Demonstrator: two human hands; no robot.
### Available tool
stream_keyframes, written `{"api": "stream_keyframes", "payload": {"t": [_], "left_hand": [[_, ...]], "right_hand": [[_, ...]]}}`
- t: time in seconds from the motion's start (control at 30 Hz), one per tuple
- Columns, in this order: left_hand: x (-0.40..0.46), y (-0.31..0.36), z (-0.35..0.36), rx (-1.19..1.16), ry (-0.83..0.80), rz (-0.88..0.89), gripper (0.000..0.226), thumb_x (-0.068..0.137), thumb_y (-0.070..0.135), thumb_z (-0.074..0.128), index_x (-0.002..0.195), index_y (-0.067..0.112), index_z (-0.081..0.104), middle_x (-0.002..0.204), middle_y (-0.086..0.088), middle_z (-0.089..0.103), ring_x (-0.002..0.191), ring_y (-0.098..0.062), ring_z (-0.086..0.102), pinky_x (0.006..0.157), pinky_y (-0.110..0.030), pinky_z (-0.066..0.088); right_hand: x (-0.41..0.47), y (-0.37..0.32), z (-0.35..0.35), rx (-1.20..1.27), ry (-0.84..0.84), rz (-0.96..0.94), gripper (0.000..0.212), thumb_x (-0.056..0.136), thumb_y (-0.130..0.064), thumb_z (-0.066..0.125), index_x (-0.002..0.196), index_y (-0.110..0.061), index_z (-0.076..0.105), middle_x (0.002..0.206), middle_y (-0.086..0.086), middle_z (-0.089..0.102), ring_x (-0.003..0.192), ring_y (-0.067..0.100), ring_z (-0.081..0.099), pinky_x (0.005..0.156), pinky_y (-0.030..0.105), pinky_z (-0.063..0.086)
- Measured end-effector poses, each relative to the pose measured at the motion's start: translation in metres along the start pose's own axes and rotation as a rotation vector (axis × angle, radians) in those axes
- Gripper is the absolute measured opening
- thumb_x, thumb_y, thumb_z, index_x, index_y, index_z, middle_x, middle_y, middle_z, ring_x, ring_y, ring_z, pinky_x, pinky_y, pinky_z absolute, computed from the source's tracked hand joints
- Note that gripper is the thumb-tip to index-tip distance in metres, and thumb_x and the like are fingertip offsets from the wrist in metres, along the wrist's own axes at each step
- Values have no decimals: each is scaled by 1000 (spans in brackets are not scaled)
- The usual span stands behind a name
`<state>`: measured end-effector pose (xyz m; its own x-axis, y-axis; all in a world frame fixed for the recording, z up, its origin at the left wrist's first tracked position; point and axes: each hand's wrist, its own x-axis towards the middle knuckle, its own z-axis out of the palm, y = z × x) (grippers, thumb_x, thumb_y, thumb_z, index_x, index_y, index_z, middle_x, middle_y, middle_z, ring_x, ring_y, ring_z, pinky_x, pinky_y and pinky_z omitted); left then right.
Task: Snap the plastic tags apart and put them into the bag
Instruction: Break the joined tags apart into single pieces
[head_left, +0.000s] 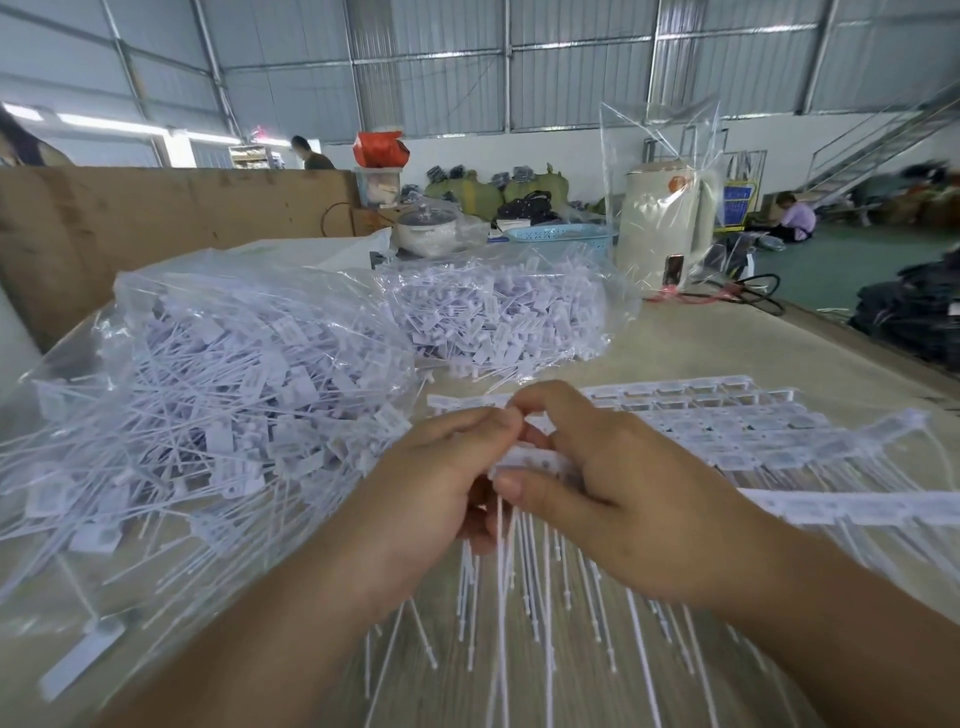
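Observation:
Both hands meet at the middle of the table over a strip of joined white plastic tags (535, 460). My left hand (436, 483) pinches the strip's left end, and my right hand (613, 483) grips the strip beside it, thumb underneath. The tags' long thin tails (519, 597) hang down toward me below the hands. More joined tag strips (727, 421) lie stacked flat to the right. A large clear bag (197, 395) full of loose separated tags lies on the left, its mouth toward my left hand.
A second clear bag of loose tags (498, 317) lies behind the hands. Further back stand a lidded pot (428, 231), a blue basket (561, 236), and a cream kettle (665, 228) under plastic film. A cardboard wall (156, 223) borders the left. People sit in the background.

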<state>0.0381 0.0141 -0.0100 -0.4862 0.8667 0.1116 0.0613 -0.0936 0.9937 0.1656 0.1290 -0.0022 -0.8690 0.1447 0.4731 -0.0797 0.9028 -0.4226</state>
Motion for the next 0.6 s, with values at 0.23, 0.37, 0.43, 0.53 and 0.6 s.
{"api": "stream_keyframes", "payload": {"t": [0.23,0.37,0.43,0.53,0.6], "left_hand": [[-1,3,-3,154,-95,15,11,73,33,70,73,23,73,57,-3,56,47,-12,47,42,-19,37],[1,7,-10,130,-41,7,8,75,24,76,69,23,73,54,0,56,45,-9,46,39,-18,34],[2,11,-16,119,-13,18,14,64,36,72,70,23,74,56,-4,59,47,-13,49,39,-19,34],[2,14,-25,133,-30,-17,18,61,32,83,74,22,74,61,-6,64,49,-15,56,42,-18,36],[3,13,-28,172,-62,-36,13,66,31,80,75,23,75,66,-4,67,54,-14,61,48,-21,40]], "right_hand": [[0,-4,4,-43,-98,41,41,93,-50,51,126,-29,40,57,-24,54,50,-1,51,48,17,33],[-2,-10,0,-196,-62,66,43,87,-67,34,109,-33,45,56,-9,49,52,6,50,49,26,36],[-2,-10,-4,-262,-46,101,45,85,-71,27,88,-31,46,58,-8,46,52,6,47,50,29,37],[-1,-9,-5,-320,-90,146,43,88,-67,28,69,-29,33,60,-8,42,53,6,43,51,30,33],[0,-9,-3,-353,-130,134,41,91,-64,30,67,-30,28,62,-9,40,54,5,40,51,31,31]]}}
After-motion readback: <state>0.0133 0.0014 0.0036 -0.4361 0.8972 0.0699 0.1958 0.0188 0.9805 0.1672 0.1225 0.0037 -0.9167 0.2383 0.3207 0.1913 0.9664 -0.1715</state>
